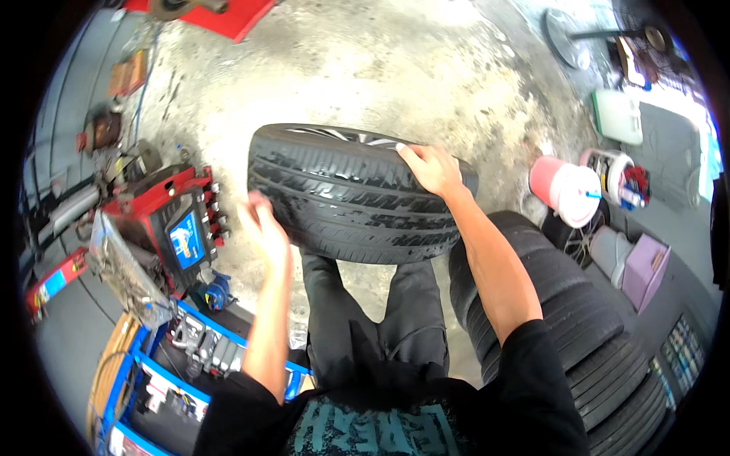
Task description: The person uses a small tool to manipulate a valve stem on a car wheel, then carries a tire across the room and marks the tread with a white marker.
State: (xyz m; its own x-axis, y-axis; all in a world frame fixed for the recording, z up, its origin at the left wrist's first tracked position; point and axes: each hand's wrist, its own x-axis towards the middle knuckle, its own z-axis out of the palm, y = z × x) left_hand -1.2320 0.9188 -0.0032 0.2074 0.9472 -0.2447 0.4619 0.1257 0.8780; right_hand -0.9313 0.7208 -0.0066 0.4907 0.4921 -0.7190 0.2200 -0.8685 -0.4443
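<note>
A car wheel (342, 194) with a black, wet-looking tyre stands upright in front of my legs. Part of its silver spoked rim (369, 138) shows along the far upper edge. My right hand (433, 169) grips the top right of the tyre, its fingers reaching over the far edge toward the rim. At the wheel's left end is my left hand (264, 226), slightly blurred, with its fingers stretched out; whether it touches the rubber I cannot tell. The wheel's lower part is hidden from above.
Stacked tyres (563, 304) stand close on my right, with a pink-and-white bucket (566, 190) beyond. On my left are a red-and-black machine (179, 228) and a blue-edged tool cart (205, 334). A red object (228, 19) lies at the far left.
</note>
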